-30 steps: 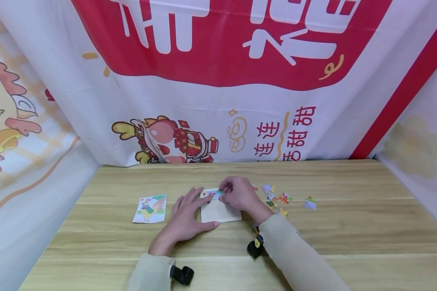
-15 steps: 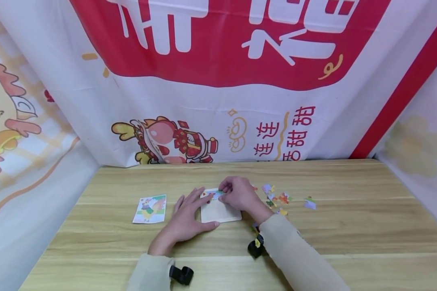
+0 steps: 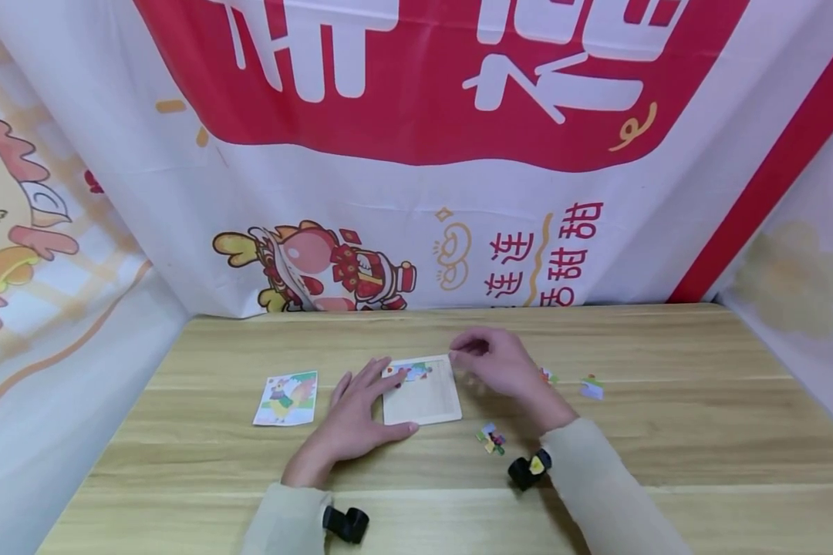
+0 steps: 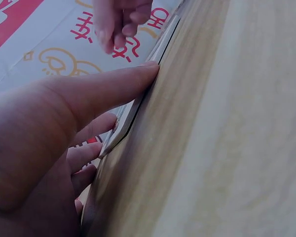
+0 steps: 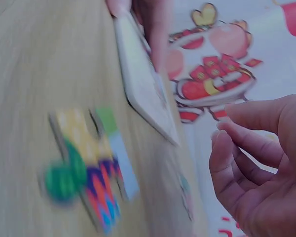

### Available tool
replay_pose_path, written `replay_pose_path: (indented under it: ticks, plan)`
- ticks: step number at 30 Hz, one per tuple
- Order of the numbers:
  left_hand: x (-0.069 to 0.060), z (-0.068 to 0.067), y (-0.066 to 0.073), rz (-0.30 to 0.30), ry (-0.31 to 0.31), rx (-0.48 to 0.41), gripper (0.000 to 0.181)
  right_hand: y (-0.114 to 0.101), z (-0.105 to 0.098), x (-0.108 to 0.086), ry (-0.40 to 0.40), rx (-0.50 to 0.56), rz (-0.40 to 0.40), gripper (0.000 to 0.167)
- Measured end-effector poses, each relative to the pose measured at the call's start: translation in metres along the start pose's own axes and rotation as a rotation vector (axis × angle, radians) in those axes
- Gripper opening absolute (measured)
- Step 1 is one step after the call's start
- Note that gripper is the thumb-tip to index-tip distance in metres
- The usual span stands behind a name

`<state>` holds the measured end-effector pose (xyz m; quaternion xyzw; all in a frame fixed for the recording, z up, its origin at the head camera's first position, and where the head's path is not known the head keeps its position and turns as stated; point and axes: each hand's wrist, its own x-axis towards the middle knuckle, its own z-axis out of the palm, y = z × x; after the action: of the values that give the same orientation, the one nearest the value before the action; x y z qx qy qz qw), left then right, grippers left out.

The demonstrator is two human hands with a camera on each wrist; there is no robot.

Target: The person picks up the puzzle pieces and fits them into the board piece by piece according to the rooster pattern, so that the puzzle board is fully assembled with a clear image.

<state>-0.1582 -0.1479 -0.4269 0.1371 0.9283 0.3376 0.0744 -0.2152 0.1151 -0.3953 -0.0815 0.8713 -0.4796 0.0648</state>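
Note:
A square pale tray (image 3: pixel 423 402) lies on the table with a strip of joined puzzle pieces (image 3: pixel 418 371) along its far side. My left hand (image 3: pixel 357 420) rests over the tray's left side, its index finger on the pieces. In the left wrist view the straight thumb of my left hand (image 4: pixel 64 118) touches the rim of the tray (image 4: pixel 130 114). Just off the tray's far right corner hovers my right hand (image 3: pixel 503 368). Seen from the right wrist, my right hand (image 5: pixel 266 163) has loosely bent fingers, no piece visible between them.
Left of the tray lies a picture card (image 3: pixel 287 399) showing a bird. A small cluster of puzzle pieces (image 3: pixel 491 438) lies near the tray's near right corner; another piece (image 3: pixel 591 388) lies farther right. More pieces are partly hidden behind the right hand. A printed cloth hangs behind the table.
My right hand has moved right, off the strip of pieces, uncovering the tray's right side and the near cluster. My left hand has stayed in place.

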Motion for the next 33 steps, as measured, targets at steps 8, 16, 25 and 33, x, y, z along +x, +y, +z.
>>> replay_pose_path:
  ticks: [8,16,25,33]
  plan:
    - [0.000,0.000,0.001,-0.002,0.004,-0.003,0.084,0.021,-0.034,-0.012,-0.012,0.117,0.049,0.027]
    - [0.000,0.001,-0.001,-0.001,0.008,0.003,0.084,0.041,-0.067,-0.026,0.003,0.123,0.083,0.035]
    - [0.001,0.000,0.001,0.001,0.003,0.001,0.084,0.066,-0.095,-0.041,0.054,0.100,0.141,0.039]
    - [0.001,0.001,0.001,-0.006,0.000,0.008,0.084,0.068,-0.099,-0.042,0.052,0.112,0.190,0.042]
